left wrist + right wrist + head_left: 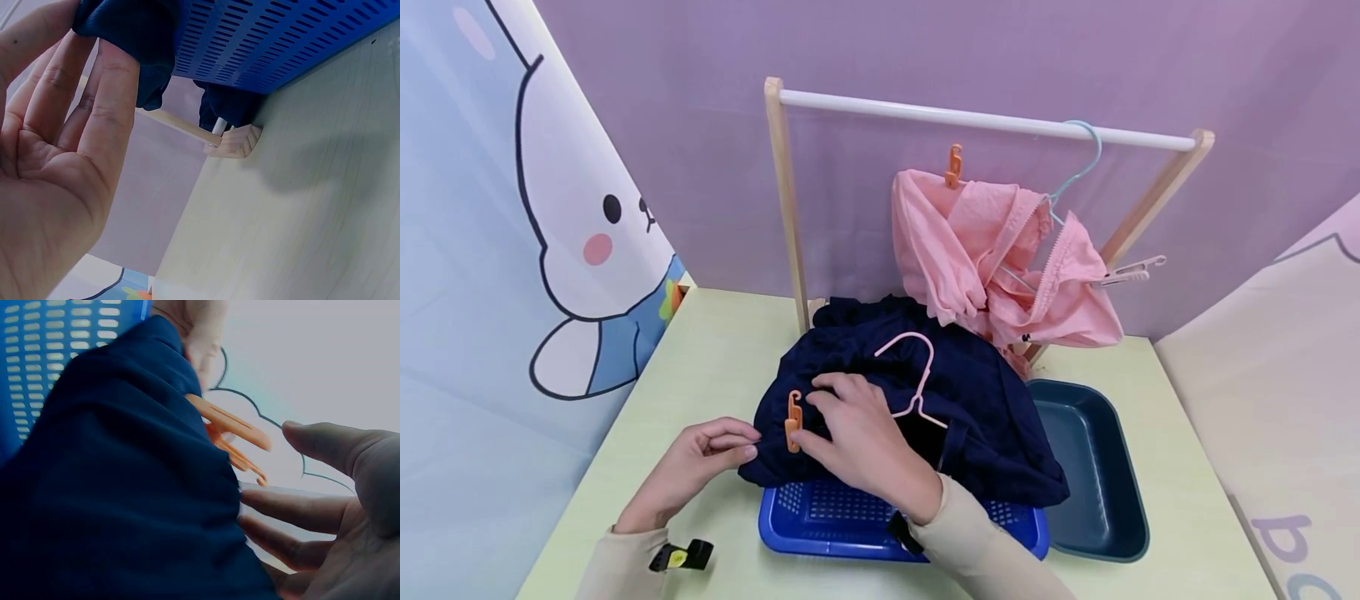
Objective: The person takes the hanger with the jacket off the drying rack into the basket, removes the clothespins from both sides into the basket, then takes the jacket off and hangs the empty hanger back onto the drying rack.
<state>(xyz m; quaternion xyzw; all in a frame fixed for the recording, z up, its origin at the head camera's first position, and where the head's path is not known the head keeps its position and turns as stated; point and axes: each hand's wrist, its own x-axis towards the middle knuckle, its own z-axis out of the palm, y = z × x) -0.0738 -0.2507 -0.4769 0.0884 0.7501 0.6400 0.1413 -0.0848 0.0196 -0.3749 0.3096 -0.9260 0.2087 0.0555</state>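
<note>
A dark navy garment [850, 350] lies bunched over a blue basket, with a pink hanger [925, 379] at its opening. My left hand [703, 458] pinches the garment's left edge between thumb and fingers, as the left wrist view shows the cloth [134, 37] at the fingertips. An orange clothespin [793, 423] is clipped to the garment near that edge. Beside it is my right hand [865, 437], its thumb and fingers spread. In the right wrist view the clothespin [234, 425] stands apart from the thumb, while fingertips touch or nearly touch the cloth.
Behind stands a rack with a white rail [910, 110] and wooden posts. A pink jacket [955, 242] hangs there on a teal hanger [1086, 162], with an orange clip [953, 167] and a pale pink clip [1131, 273]. The blue basket [827, 546] adjoins a dark teal tub [1138, 508].
</note>
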